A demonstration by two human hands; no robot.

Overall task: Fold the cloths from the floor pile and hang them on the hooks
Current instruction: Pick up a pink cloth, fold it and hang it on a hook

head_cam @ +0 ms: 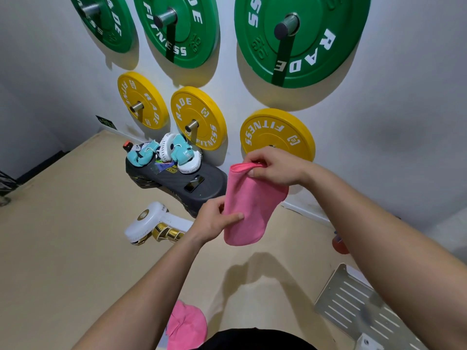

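A folded pink cloth [249, 208] hangs in the air in front of the white wall. My right hand [271, 168] pinches its top edge, just below a yellow weight plate [278, 133]. My left hand [217, 219] grips the cloth's lower left side, thumb across the front. More pink cloth [185, 324] lies in a pile on the tan floor near my body. Metal pegs [288, 26] stick out of the wall through the plates; two green plates have dark straps hanging from their pegs.
Green plates [300, 39] and yellow plates [198, 117] hang on the wall. A black bench pad [177, 178] carries teal boxing pads [177, 150] and a phone. A white and gold pad [151, 223] lies on the floor. A slotted metal shelf [358, 304] sits at lower right.
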